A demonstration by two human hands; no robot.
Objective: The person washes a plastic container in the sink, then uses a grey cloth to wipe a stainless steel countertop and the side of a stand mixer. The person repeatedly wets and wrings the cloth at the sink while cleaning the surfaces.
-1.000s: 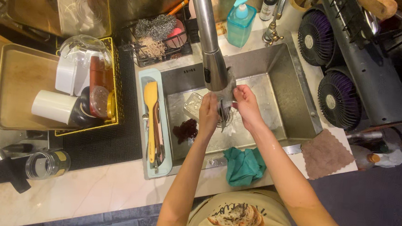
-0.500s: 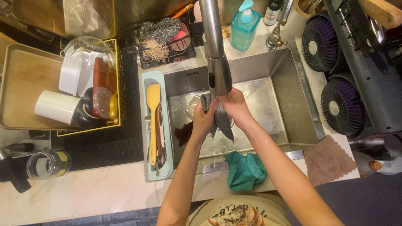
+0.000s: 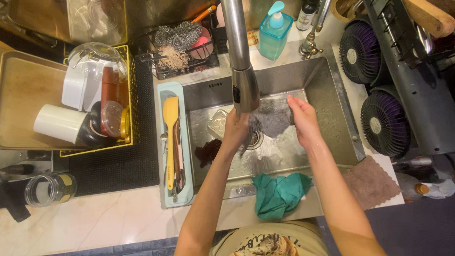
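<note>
Both hands, the left hand [image 3: 236, 129] and the right hand [image 3: 301, 118], pinch a grey cloth [image 3: 272, 117] spread under the faucet [image 3: 245, 87] over the sink [image 3: 337, 118], and I think wet fingers may lose it.

Warm indoor light is falling from above, leaving the sink [image 3: 323, 91] and pale counter [image 3: 103, 220] bright while the upper left and right edges are sinking into shadow. Glare is showing on the faucet [image 3: 236, 50]. Wide-angle distortion is bending lines near the edges. Focus is holding fairly sharp overall.
</note>
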